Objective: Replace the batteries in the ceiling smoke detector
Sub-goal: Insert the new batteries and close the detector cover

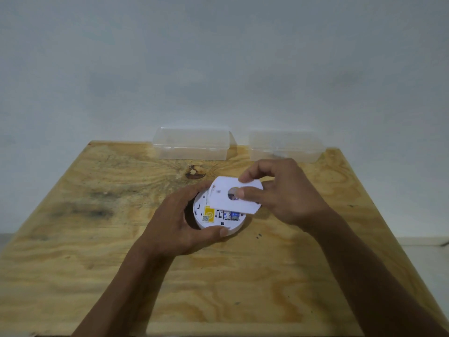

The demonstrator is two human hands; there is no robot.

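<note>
A round white smoke detector (213, 223) lies back side up on the wooden table (121, 251). My left hand (175, 224) wraps around its left and near rim. My right hand (279, 193) pinches a flat white cover plate (223, 200) with a round hole, held tilted just above the detector's far half. Below the plate's near edge, two batteries (230, 216) with blue and silver ends sit in the open compartment. A yellow label with a QR code (209, 213) is next to them.
Two clear plastic boxes stand at the table's far edge against the wall, one (192, 144) left of centre and one (284, 147) to the right. A dark knot (194, 172) marks the wood behind the detector.
</note>
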